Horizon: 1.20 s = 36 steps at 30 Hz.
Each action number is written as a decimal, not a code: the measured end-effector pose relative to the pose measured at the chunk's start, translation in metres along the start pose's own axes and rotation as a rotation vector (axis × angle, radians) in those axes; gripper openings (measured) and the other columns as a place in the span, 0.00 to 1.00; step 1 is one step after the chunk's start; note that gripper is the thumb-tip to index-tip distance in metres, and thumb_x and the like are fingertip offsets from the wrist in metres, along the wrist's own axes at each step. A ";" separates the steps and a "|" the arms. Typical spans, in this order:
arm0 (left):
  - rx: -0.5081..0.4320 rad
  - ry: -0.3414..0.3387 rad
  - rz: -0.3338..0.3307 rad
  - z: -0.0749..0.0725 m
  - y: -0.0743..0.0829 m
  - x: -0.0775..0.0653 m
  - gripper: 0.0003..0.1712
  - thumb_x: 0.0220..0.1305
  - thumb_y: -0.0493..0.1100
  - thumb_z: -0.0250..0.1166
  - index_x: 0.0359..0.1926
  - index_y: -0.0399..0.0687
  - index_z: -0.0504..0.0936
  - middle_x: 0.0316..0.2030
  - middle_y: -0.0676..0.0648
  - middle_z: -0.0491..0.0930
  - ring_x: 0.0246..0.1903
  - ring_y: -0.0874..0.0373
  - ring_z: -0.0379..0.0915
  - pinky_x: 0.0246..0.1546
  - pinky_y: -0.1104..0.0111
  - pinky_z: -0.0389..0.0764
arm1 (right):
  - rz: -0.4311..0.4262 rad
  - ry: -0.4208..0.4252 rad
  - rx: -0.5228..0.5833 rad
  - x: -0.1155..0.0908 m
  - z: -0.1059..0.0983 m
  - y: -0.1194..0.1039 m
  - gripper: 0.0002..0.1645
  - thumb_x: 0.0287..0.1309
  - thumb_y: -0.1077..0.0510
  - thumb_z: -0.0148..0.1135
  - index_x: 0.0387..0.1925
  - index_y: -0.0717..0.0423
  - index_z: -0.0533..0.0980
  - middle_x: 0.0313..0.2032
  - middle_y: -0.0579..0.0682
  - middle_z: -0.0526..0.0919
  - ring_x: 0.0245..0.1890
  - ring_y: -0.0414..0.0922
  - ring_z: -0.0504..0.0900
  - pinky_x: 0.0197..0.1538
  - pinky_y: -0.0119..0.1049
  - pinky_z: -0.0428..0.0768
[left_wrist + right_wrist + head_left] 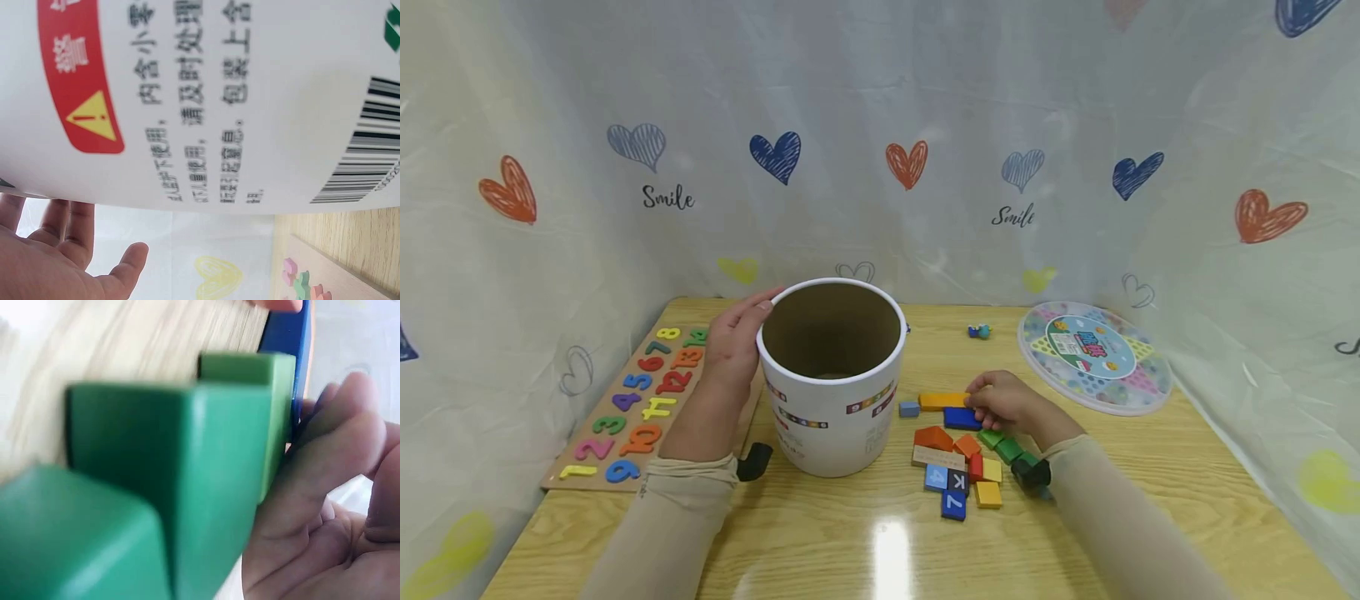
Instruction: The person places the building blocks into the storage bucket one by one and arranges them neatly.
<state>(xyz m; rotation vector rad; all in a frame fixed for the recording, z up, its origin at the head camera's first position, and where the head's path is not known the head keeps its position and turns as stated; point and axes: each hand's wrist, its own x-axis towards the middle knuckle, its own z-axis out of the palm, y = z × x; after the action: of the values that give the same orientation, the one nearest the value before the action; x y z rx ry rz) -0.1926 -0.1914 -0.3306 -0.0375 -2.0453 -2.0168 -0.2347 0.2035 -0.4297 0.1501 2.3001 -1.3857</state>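
My left hand (737, 337) rests against the left rim of a tall white bucket (835, 425), its fingers along the outside wall. In the left wrist view, the thumb (130, 269) stands apart from the printed wall. My right hand (1007, 404) is low over the blocks, with bent fingertips right at the right end of a long yellow-orange block (942, 402). Whether they pinch it I cannot tell. Beside the fingers lies a dark blue block (961, 418). A row of green blocks (219, 456) runs below the hand, large and blurred in the right wrist view.
Several small blocks (955, 505) in blue, red, orange and wood lie right of the bucket. A number board (568, 454) stretches along the left side. At the back right is a round game board (1036, 332), with a small blue-green toy (978, 332) farther left.
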 end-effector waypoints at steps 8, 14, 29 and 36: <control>0.011 -0.010 -0.003 -0.001 0.000 0.000 0.22 0.68 0.57 0.53 0.57 0.58 0.79 0.58 0.54 0.74 0.60 0.56 0.65 0.61 0.53 0.64 | 0.016 0.098 0.023 0.006 -0.019 0.010 0.20 0.61 0.58 0.59 0.51 0.62 0.68 0.21 0.52 0.77 0.15 0.41 0.75 0.19 0.31 0.75; 0.000 -0.012 0.014 0.000 0.000 0.000 0.23 0.69 0.56 0.52 0.58 0.55 0.78 0.59 0.51 0.73 0.61 0.54 0.64 0.62 0.52 0.63 | -0.001 0.050 0.072 0.008 -0.024 0.017 0.27 0.57 0.60 0.63 0.56 0.61 0.64 0.22 0.51 0.78 0.16 0.41 0.76 0.21 0.32 0.77; -0.012 -0.034 0.045 0.001 -0.001 0.000 0.23 0.69 0.55 0.52 0.59 0.52 0.77 0.60 0.51 0.73 0.62 0.54 0.64 0.62 0.51 0.62 | -0.047 0.108 -0.120 0.007 -0.012 0.009 0.24 0.49 0.53 0.71 0.46 0.57 0.74 0.27 0.54 0.80 0.19 0.45 0.77 0.24 0.36 0.80; 0.001 -0.031 0.015 0.000 -0.001 -0.001 0.23 0.69 0.57 0.52 0.59 0.56 0.78 0.59 0.54 0.73 0.61 0.57 0.64 0.63 0.52 0.62 | -0.083 0.116 -0.205 0.007 -0.008 0.010 0.24 0.48 0.53 0.71 0.46 0.57 0.74 0.25 0.53 0.82 0.17 0.45 0.77 0.23 0.35 0.79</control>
<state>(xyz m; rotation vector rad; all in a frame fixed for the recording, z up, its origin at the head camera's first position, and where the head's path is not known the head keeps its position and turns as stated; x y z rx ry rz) -0.1924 -0.1911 -0.3320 -0.0837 -2.0583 -2.0182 -0.2409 0.2141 -0.4374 0.0726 2.5540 -1.1983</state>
